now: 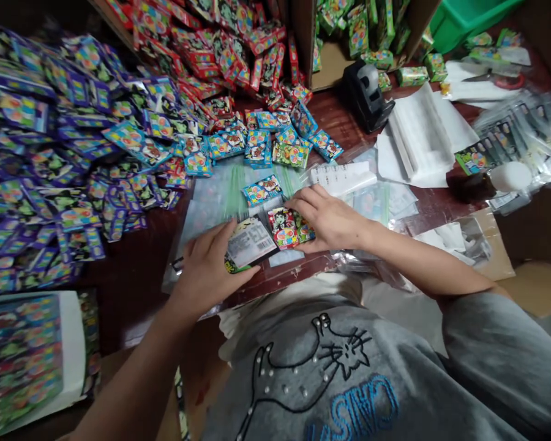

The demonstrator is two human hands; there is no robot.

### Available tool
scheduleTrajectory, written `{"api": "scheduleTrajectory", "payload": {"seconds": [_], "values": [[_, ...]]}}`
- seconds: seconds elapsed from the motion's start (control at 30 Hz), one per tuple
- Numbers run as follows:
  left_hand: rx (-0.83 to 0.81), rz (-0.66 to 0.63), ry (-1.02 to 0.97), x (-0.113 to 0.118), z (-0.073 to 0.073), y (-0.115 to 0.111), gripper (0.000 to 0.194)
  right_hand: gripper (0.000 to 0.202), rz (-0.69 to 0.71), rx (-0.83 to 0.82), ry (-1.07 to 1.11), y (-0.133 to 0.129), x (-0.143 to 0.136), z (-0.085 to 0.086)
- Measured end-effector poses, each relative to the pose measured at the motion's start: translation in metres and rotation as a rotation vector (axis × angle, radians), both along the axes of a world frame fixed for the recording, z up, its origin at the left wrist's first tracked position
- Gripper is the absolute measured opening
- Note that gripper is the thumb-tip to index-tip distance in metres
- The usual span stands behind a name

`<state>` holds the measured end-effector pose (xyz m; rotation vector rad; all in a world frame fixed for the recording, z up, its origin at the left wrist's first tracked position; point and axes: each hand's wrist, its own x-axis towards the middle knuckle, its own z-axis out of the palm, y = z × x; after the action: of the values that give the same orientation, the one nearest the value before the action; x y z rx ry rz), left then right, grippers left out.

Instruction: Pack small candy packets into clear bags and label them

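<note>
Black edging frames a flat package that lies near the middle of the dark red table, its pale printed face up. The left hand grasps it at its left end, thumb along the near edge and fingers bent over the far side. Just right of it, a red packet stands close against the package, with a green packet at its right. The right hand holds these two from the right, fingers curled over the far side and thumb at the near side.

A single blue packet lies just beyond, on clear plastic bags. Farther off sits a cluster of blue packets. Purple packets are heaped across the left, and red packets are piled at the far side. To the far right of the hands are a black tape dispenser, a stack of white paper and a white-capped bottle. A folded printed sheet lies just beyond the right hand.
</note>
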<state>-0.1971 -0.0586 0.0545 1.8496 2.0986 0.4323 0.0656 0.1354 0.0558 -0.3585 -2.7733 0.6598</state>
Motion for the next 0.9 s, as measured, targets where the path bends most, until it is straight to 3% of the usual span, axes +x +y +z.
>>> {"api": "scheduleTrajectory", "payload": {"seconds": [0.1, 0.2, 0.33, 0.43, 0.6, 0.77, 0.9], "values": [[-0.016, -0.065, 0.015, -0.003, -0.005, -0.009, 0.095, 0.075, 0.079, -0.024, -0.034, -0.012, -0.009, 0.002], [-0.035, -0.095, 0.037, -0.008, -0.013, -0.017, 0.092, 0.078, 0.126, -0.063, -0.051, -0.023, -0.024, -0.007], [-0.065, -0.044, 0.061, -0.015, -0.023, -0.032, 0.088, 0.094, 0.232, -0.178, -0.047, -0.031, -0.04, -0.025], [-0.067, 0.007, 0.054, -0.018, -0.027, -0.044, 0.089, 0.098, 0.379, -0.246, -0.105, -0.025, -0.044, -0.028], [-0.064, 0.017, 0.018, -0.014, -0.023, -0.049, 0.091, 0.085, 0.425, -0.291, -0.155, -0.005, -0.056, -0.013], [0.014, 0.109, 0.026, 0.002, -0.014, -0.04, 0.091, 0.083, 0.436, -0.244, -0.18, 0.002, -0.064, 0.008], [0.078, 0.308, -0.083, 0.026, -0.002, -0.028, 0.106, 0.086, 0.225, -0.335, 0.028, 0.004, -0.052, 0.02]]}}
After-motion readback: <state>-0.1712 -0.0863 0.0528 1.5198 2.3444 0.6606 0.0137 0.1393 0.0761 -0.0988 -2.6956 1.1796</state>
